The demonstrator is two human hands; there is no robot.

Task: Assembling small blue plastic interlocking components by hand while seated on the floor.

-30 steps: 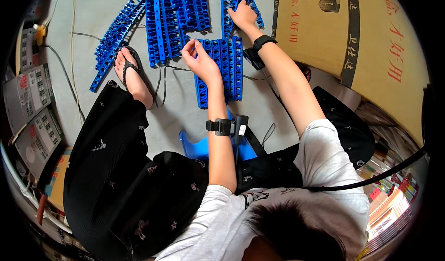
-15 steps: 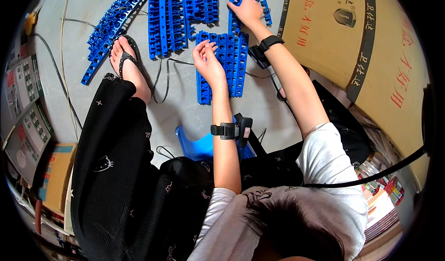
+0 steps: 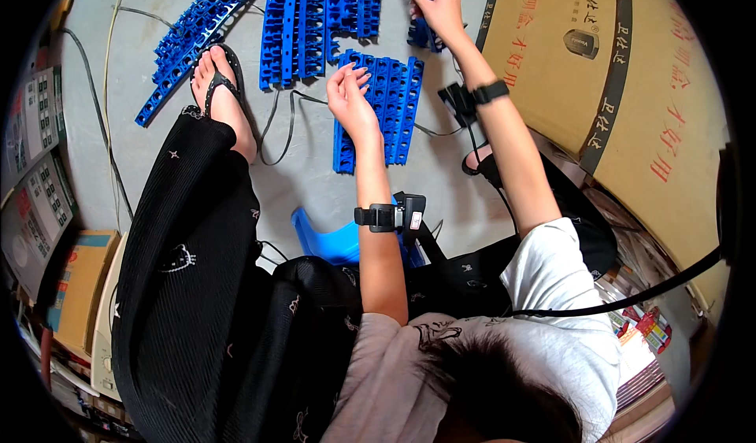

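The right hand point(image 3: 435, 6) grips a bundle of blue strips point(image 3: 425, 37) on the far right, thumb on one side and fingers on the other. What has just changed is here: a half second ago these strips lay spread along the floor point(image 3: 272, 187), and now they look narrower, shorter and bunched under the hand, so they seem to be tilted or lifted. That makes this bundle the piece being handled, while the other strips lie much as they did.

The left hand point(image 3: 353, 104) is loosely curled, with nothing visible in it, over the left edge of the near panel point(image 3: 398, 112); I cannot tell whether it touches. Beyond it on the left lie more panels point(image 3: 291, 37) and a slanted stack point(image 3: 201, 29). A carton point(image 3: 543, 73) stands right of the right hand.
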